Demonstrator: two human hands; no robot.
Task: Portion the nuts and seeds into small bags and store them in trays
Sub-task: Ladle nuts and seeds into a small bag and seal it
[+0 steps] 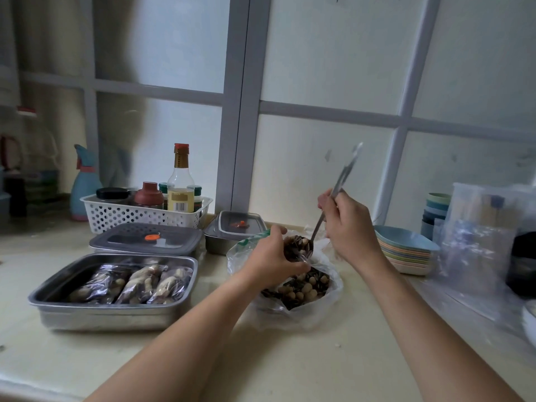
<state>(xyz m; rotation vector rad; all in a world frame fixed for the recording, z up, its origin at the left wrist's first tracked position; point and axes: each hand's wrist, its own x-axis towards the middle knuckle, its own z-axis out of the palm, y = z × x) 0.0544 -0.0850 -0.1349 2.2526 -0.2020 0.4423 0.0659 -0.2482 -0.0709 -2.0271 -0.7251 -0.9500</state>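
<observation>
- Done: the open steel tray (101, 317) at lower left of the frame holds three filled bags (130, 282) lying side by side. Bare tray floor shows behind them.
- Possibly done: a lidded tray (145, 237) stands just behind the open one, and a second lidded container (237, 230) is at centre frame. Their contents cannot be made out.
- In hand: one small bag (293, 252) is being filled at centre frame, directly above the supply.
- Left hand (272, 256): fingers curled round the small bag, gripping it near the mouth and holding it up off the table (72, 352).
- Right hand (348, 224): fingers closed on the handle of a metal spoon (319, 224). The loaded bowl of the spoon sits at the mouth of the small bag, and the handle is blurred.
- Supply: the nuts and seeds (301, 288) lie in a large plastic bag (327, 300) open on the table, below and between the hands. A good quantity is left, so several more portions are judged to be needed.
- Left to do, by judgement: finish filling this bag, close it, lay it in the open tray, repeat until the supply is used up, then lid the tray.
- Spare stock: clear bag packs (487, 227) stand at the right of the frame, near a stack of plates (406, 250).
</observation>
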